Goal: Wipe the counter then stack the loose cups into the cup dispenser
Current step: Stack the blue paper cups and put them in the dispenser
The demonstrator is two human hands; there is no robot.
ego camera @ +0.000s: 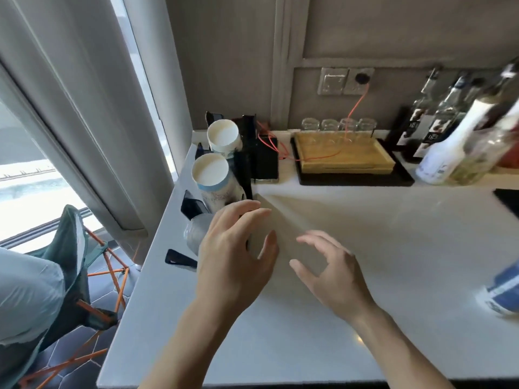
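White table (365, 248) is bare up front, cup dispenser (247, 153) sits far-left, nearest the left hand (236, 256); both hands spread, right hand (334, 273) holding nothing.

The counter (393, 248) lay open at centre, bounded left by the black cup dispenser (247, 153) holding 2 cup stacks (214, 175), rear by a wooden tray (345, 158), right by bottles (449, 153).

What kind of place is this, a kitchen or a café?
Probably a drinks counter in a café or bar: a black cup dispenser holding stacked paper cups, syrup or liquor bottles along the wall, and glasses beside a wooden tray.
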